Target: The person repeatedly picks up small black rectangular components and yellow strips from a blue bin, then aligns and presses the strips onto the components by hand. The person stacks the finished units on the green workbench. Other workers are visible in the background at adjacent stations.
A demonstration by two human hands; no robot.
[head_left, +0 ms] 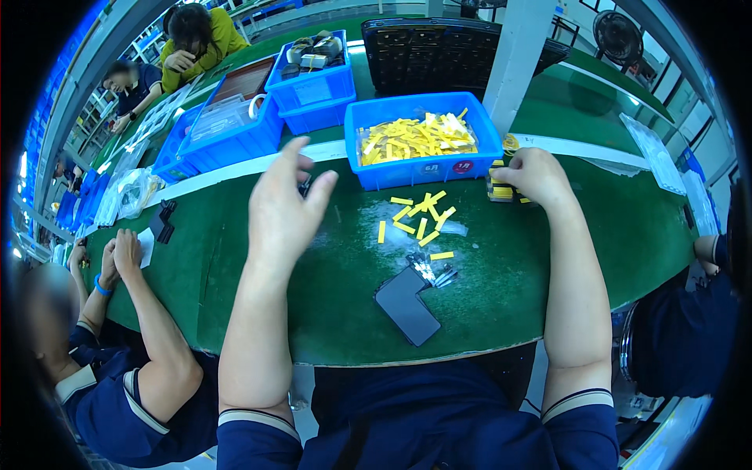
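Hands working apart over the green bench (235, 313). Left hand (283, 207) lifting off the surface, forearm rising steeply from the lower edge, fingers loosely spread and curling, thumb out to the right; possibly pinching a small dark piece at the fingertips, though too hidden to tell. Right hand (536, 174) reaching far forward on a straight arm, fingers curled down onto a small stack of yellow-and-dark parts (500, 192) just beside the blue bin of yellow strips (419, 141); grip itself not showing. Loose yellow strips (419, 218) lying scattered between both hands. Dark flat panel (407, 305) resting nearer the body, small metal pieces (431, 270) touching its far corner. Co-worker's hands (117, 254) resting on the bench at left.
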